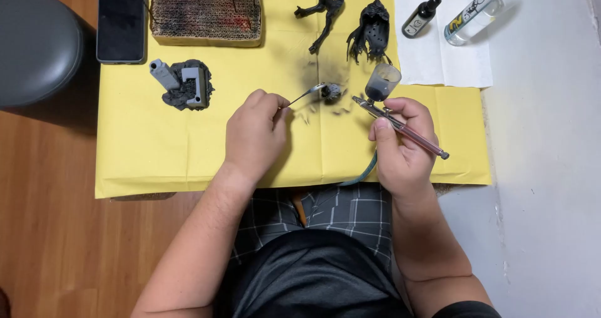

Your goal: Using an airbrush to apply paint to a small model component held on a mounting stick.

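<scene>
Yellow paper (156, 155) is covering the table, catching black overspray. The left hand (253, 136) is pinching a thin wire holder (300, 97) carrying a small miniature part (332, 91) — keeping fingers clear of paint. At its three o'clock, just beside, the right hand (400, 149) is clamping an airbrush (400, 127), nozzle aiming at the part. Two blackened figures (350, 24) are lying at twelve o'clock.

Bright, even indoor light from overhead. Soft short shadows under both forearms on the yellow paper (156, 149). Mild sheen on the phone screen (120, 17) and the grey stool (34, 46). Focus sharp across the frame, no motion blur. White surface (551, 168) at right slightly washed out. Edges show little distortion.
</scene>
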